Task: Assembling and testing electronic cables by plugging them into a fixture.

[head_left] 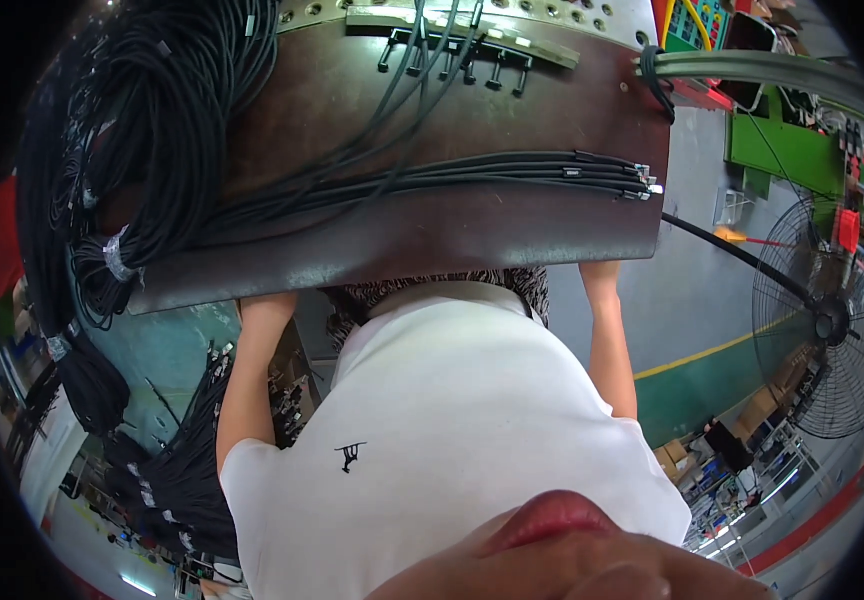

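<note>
Both forearms reach under the near edge of the dark brown worktable (512, 225). Only the wrist end of my left hand (268, 306) shows below the edge; its fingers are hidden by the tabletop. My right hand (600, 273) is likewise covered, near the table's right corner. Whatever they touch cannot be seen. Across the tabletop lies a bundle of black cables (432, 177), its metal-tipped connectors (644, 183) together at the right. Toward the left the cables run into a large coiled heap of black cable (187, 130), tied with clear wrap (117, 255).
A metal bar with black hooks (462, 45) stands at the table's far side, with a few cables crossing it. More cable bundles (167, 490) hang at the lower left. A black wire-cage fan (830, 320) and a green machine frame (787, 145) stand to the right.
</note>
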### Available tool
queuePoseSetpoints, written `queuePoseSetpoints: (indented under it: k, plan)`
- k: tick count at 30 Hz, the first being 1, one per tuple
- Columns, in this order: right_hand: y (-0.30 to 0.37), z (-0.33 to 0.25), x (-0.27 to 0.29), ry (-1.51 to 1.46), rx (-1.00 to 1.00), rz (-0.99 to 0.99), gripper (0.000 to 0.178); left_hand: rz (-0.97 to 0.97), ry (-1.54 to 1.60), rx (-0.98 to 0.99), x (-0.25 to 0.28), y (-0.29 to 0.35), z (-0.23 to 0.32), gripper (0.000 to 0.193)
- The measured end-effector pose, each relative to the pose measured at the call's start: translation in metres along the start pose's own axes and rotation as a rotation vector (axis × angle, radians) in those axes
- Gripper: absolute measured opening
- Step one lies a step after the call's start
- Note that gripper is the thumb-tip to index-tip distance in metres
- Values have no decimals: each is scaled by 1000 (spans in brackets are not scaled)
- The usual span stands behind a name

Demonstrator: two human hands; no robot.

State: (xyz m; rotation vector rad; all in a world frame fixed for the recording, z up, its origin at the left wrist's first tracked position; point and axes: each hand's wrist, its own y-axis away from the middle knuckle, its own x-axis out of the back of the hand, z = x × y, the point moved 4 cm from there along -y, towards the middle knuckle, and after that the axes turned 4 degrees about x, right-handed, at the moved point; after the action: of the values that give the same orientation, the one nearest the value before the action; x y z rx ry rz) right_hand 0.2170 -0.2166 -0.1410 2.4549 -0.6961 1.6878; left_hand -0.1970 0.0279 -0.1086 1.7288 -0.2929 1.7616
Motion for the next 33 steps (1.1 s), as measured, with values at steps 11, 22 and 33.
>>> queuePoseSetpoints:
  k: [11, 22, 33]
  plan:
    - [-60, -103, 100, -379, -51, -953, 25, -736, 478, -187, 84, 14, 85, 44]
    - [-224, -153, 72, 206, 581, 316, 57, 364, -35, -375, 118, -59, 174, 71]
    - [-137, -3, 176, 6, -150, 399, 15, 349, 169, -456, 157, -86, 125, 19]
